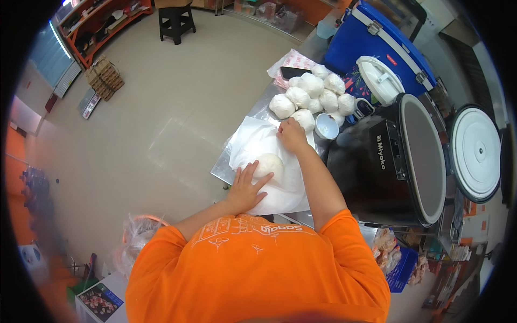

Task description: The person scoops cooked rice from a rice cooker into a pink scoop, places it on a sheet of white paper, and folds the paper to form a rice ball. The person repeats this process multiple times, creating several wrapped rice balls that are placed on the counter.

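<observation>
My left hand (247,189) lies with spread fingers against the near left side of a rounded off-white mound (271,164), which looks like moulded rice. Sheets of white wrapping paper (254,135) lie beneath the mound on a metal tabletop (221,171). At the far right part of the paper is my right hand (292,136), its fingers curled; whether they pinch the sheet is hidden. Just beyond it sits a white paper-wrapped bundle (303,120), one of several heaped together. A small pale blue bowl (326,126) stands right of that hand.
A big black Miyako rice cooker (363,173) with its lid (476,151) raised stands close on the right. Behind the bundles are a phone (295,72), a white-lidded container (380,80) and a blue cool box (363,44). A black stool (176,24) stands across the floor.
</observation>
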Tool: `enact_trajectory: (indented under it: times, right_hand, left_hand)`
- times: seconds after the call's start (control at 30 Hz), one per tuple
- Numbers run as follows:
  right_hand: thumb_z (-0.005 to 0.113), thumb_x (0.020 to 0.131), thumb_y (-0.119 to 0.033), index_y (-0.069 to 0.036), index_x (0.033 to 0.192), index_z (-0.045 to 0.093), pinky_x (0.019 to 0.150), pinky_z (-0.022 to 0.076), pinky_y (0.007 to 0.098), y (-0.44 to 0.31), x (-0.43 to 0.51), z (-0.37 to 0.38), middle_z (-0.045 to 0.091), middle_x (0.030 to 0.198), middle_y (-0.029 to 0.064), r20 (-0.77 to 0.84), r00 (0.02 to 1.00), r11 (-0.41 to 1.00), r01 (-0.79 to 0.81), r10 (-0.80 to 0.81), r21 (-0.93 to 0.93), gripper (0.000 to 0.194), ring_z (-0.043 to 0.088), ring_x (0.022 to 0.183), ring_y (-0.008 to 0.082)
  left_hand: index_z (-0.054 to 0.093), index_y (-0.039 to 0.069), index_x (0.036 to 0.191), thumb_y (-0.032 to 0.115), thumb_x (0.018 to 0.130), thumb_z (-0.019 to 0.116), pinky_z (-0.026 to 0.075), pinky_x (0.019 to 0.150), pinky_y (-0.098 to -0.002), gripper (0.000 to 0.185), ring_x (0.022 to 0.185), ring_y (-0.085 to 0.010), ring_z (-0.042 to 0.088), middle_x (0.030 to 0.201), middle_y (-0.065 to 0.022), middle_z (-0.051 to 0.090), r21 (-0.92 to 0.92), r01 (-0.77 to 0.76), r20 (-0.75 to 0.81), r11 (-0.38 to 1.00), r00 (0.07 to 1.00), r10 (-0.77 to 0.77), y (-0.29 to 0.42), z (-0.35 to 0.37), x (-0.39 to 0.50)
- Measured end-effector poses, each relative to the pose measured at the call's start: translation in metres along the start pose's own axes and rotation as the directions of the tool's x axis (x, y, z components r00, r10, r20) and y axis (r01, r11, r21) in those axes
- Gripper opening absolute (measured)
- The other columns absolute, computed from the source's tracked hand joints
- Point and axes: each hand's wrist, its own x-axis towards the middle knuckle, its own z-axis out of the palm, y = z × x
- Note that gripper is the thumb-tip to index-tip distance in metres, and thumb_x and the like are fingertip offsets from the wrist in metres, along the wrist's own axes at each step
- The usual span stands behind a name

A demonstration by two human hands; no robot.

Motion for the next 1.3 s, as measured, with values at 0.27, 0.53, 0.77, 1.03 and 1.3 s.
enact_trajectory:
  times: [0.27, 0.53, 0.77, 1.03, 1.3]
  right_hand:
    - [0.076, 0.076, -0.035, -0.004, 0.129, 0.047, 0.075, 0.0523, 0.0403, -0.007, -0.033, -0.063, 0.064, 0.1, 0.018, 0.406, 0.913, 0.849, -0.192, -0.029, 0.492, 0.069, 0.063, 0.094, 0.0266]
    - [0.062, 0.077, -0.02, -0.014, 0.124, 0.061, 0.09, 0.0469, 0.0342, 0.013, -0.042, -0.044, 0.066, 0.113, 0.0145, 0.436, 0.875, 0.932, 0.045, -0.211, 0.36, 0.047, 0.062, 0.105, 0.0278]
    - [0.049, 0.083, -0.005, -0.014, 0.125, 0.06, 0.095, 0.0459, 0.0364, 0.006, -0.06, -0.048, 0.066, 0.114, 0.0134, 0.287, 0.943, 0.887, 0.015, -0.165, 0.461, 0.045, 0.062, 0.105, 0.0286]
    - [0.059, 0.084, -0.022, -0.018, 0.122, 0.062, 0.09, 0.0456, 0.0397, 0.008, -0.069, -0.054, 0.068, 0.109, 0.0098, 0.318, 0.944, 0.996, 0.074, -0.085, 0.047, 0.038, 0.064, 0.103, 0.0257]
    - [0.064, 0.083, -0.034, -0.016, 0.124, 0.061, 0.09, 0.045, 0.041, -0.005, -0.074, -0.066, 0.068, 0.11, 0.0086, 0.371, 0.907, 0.974, 0.226, -0.2, -0.028, 0.044, 0.063, 0.104, 0.0282]
  left_hand:
    - [0.026, 0.008, 0.147, 0.059, 0.083, 0.057, 0.016, 0.101, -0.0706, 0.088, 0.139, -0.0344, 0.027, 0.151, -0.0143, 0.029, 0.071, 0.3, -0.073, 0.951, 0.953, -0.296, -0.012, -0.001, 0.026]
    - [0.02, 0.016, 0.151, 0.025, 0.081, 0.062, 0.024, 0.109, -0.0514, 0.082, 0.139, -0.0339, 0.03, 0.148, -0.015, 0.036, -0.404, 0.283, 0.359, 0.87, 0.924, -0.133, -0.089, -0.065, 0.118]
    - [0.042, 0.013, 0.143, 0.01, 0.074, 0.064, 0.039, 0.101, -0.0328, 0.072, 0.121, -0.023, 0.05, 0.128, -0.014, 0.056, -0.383, 0.436, 0.804, 0.815, 0.591, 0.062, -0.069, -0.088, 0.164]
    - [0.061, 0.005, 0.112, 0.018, 0.082, 0.069, 0.048, 0.079, -0.0315, 0.034, 0.087, -0.0197, 0.061, 0.095, -0.0087, 0.064, -0.277, 0.343, 0.368, 0.898, 0.901, -0.231, -0.1, -0.125, 0.13]
    - [0.055, 0.003, 0.12, 0.036, 0.085, 0.066, 0.036, 0.092, -0.051, 0.049, 0.1, -0.0276, 0.056, 0.11, -0.0129, 0.059, -0.207, 0.15, -0.022, 0.967, 0.987, -0.158, -0.005, -0.074, -0.004]
